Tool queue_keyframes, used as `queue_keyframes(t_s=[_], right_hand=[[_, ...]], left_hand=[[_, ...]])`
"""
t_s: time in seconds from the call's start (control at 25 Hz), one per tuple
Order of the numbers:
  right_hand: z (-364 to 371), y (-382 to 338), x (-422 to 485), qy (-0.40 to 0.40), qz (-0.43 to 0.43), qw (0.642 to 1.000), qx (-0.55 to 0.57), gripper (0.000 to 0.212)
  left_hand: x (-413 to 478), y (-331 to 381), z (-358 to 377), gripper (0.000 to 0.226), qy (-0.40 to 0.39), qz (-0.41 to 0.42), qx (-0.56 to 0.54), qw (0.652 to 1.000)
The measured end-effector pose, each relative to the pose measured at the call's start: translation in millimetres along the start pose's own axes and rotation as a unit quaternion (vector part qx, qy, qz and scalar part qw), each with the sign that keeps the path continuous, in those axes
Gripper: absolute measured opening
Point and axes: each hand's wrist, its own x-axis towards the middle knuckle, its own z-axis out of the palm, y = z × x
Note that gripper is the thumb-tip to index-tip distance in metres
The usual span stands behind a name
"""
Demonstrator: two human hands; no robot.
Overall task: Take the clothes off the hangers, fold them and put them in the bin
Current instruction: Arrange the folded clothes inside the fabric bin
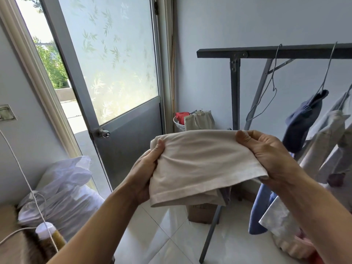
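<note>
Pale walls back the grey drying rack [266,52]. Just in front of its left end, the left hand [146,168] and right hand [266,149] pinch the ends of a cream garment [202,164] in mid-air. Keep the top edge taut and the corners matched before halving. Its back layers are hidden, and the rack's right end is cut off.

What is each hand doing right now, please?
Left hand: closed, pinching the left edge of the cloth.
Right hand: closed, pinching the cloth's right edge.
</note>
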Motion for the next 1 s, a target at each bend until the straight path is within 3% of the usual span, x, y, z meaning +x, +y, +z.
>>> queue_keyframes(t_s=[0.08,0.12,0.16,0.24,0.36,0.44,0.52,0.6,0.68,0.76,0.84,0.92,1.0], right_hand=[[-5.2,9.7,4.3,0.043,-0.037,0.978,-0.201,0.02],[-7.3,12.1,7.2,0.063,-0.082,0.942,-0.318,0.024],[-7.5,10.7,9.4,0.067,-0.139,0.913,-0.379,0.028],[1.4,2.0,15.7,-0.028,-0.184,0.911,-0.367,0.035],[27.5,0.6,23.0,-0.267,-0.028,0.883,-0.385,0.043],[34.0,11.9,26.4,-0.325,0.059,0.882,-0.337,0.033],[36.4,29.0,25.4,-0.265,0.065,0.931,-0.243,0.027],[35.5,52.4,25.0,-0.139,0.046,0.981,-0.128,0.027],[33.5,82.0,27.8,-0.021,0.035,0.997,-0.066,0.032],[31.2,110.3,32.4,0.065,0.023,0.994,-0.089,0.038],[26.4,132.3,35.6,0.111,0.015,0.987,-0.114,0.046],[17.5,145.9,36.2,0.101,0.026,0.99,-0.099,0.051],[1.2,154.0,36.6,0.042,0.07,0.996,-0.047,0.055]], left_hand=[[4.1,-3.0,-7.1,0.051,-0.014,-0.01,-0.007,1.0],[6.6,-2.9,-10.0,0.047,-0.022,-0.008,0.0,1.0],[9.3,-1.8,-12.1,0.043,-0.028,-0.005,0.018,0.999],[13.0,2.8,-13.2,0.039,-0.05,-0.005,0.073,0.996],[21.2,11.8,-7.4,0.038,-0.093,-0.023,0.14,0.985],[33.7,15.8,-9.6,0.044,-0.103,-0.033,0.162,0.981],[52.0,9.2,-24.3,0.073,-0.093,-0.061,0.08,0.991],[61.4,-11.7,-43.4,0.101,-0.097,-0.104,-0.08,0.987],[55.7,-44.0,-46.7,0.11,-0.137,-0.124,-0.14,0.973],[46.9,-68.0,-28.9,0.1,-0.11,-0.096,-0.028,0.989],[52.4,-89.9,-11.0,0.087,-0.01,-0.041,0.115,0.992],[63.1,-111.7,-7.8,0.066,0.104,0.021,0.181,0.978],[70.9,-129.2,-11.8,0.039,0.159,0.048,0.168,0.972]])
